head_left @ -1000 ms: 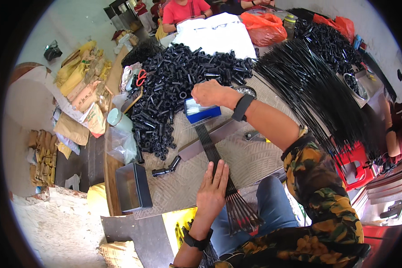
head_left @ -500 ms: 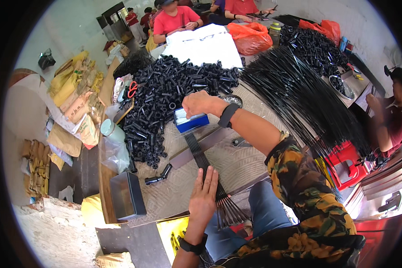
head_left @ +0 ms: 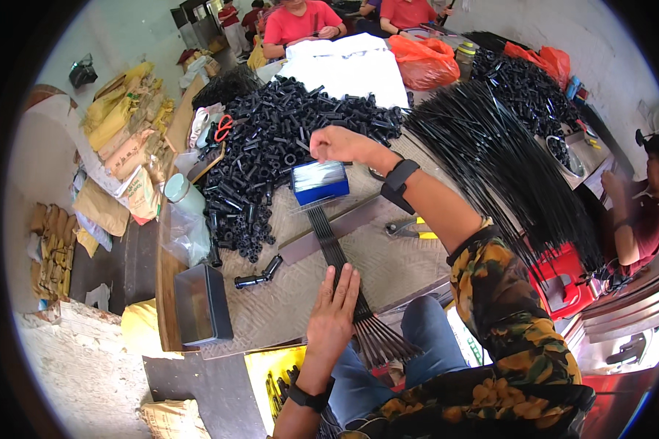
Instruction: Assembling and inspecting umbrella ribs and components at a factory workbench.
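My left hand (head_left: pixel 331 316) lies flat with fingers stretched out over a row of thin black rods (head_left: pixel 334 252). The rods run side by side across a flat grey-brown bar (head_left: pixel 300 248), and their near ends fan out over the table's front edge. At their far ends stands a small blue box (head_left: pixel 322 195) filled with pale, shiny, thin pieces. Just above the box's back edge is my right hand (head_left: pixel 334 143), its fingers curled down and closed. Whatever those fingers hold, if anything, is hidden.
Black tubular parts (head_left: pixel 263 139) are heaped behind the box. Long black rods (head_left: pixel 505 161) lie to the right. Yellow-handled pliers (head_left: pixel 426 235) rest near my right forearm. A dark open bin (head_left: pixel 203 307) stands at the left edge. Co-workers sit opposite and at right.
My right hand has lifted from over the blue box to its back edge, uncovering the pale pieces. The pliers' yellow handles now show. My left hand stays on the rods; the whole view has shifted slightly.
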`<act>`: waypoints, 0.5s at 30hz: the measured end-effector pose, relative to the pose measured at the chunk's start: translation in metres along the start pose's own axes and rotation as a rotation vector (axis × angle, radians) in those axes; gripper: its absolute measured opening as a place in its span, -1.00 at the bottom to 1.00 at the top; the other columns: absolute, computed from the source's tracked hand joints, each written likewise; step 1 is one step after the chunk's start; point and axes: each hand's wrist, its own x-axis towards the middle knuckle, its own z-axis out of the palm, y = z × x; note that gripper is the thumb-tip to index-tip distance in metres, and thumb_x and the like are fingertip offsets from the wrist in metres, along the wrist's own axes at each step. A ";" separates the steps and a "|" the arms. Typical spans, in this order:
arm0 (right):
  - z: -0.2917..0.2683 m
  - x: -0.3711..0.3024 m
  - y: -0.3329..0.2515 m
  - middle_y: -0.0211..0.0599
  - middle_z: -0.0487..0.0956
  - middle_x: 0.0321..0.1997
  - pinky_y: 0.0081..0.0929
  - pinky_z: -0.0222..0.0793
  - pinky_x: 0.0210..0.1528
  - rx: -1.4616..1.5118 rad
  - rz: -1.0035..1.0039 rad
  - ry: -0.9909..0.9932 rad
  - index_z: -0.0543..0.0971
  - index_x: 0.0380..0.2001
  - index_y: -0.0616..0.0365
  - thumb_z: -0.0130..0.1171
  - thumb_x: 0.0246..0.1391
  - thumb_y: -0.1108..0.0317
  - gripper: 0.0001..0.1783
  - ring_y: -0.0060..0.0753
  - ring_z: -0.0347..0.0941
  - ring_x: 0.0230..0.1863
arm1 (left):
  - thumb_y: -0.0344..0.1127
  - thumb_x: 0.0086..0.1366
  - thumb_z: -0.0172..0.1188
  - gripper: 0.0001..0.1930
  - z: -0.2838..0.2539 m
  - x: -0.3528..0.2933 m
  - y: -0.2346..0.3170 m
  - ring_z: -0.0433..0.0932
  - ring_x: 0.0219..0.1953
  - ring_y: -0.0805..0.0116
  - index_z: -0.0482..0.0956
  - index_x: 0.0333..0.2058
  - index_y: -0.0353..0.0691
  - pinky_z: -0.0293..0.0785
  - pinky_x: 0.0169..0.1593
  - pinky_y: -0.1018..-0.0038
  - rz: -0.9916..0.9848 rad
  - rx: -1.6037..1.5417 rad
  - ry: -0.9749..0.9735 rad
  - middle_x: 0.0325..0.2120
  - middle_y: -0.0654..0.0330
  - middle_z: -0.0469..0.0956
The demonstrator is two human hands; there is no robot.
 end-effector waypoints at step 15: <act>0.015 -0.255 -0.160 -0.35 0.54 -0.44 -0.59 0.25 -0.49 -0.025 -0.193 0.213 0.42 -0.14 0.14 -0.08 0.11 0.54 -0.77 -0.53 0.41 -0.54 | -0.38 -0.05 0.37 -0.18 -0.083 0.010 0.026 0.34 0.14 0.14 0.14 0.18 -0.46 0.31 0.13 0.30 -0.179 -1.272 -0.004 0.12 -0.09 0.31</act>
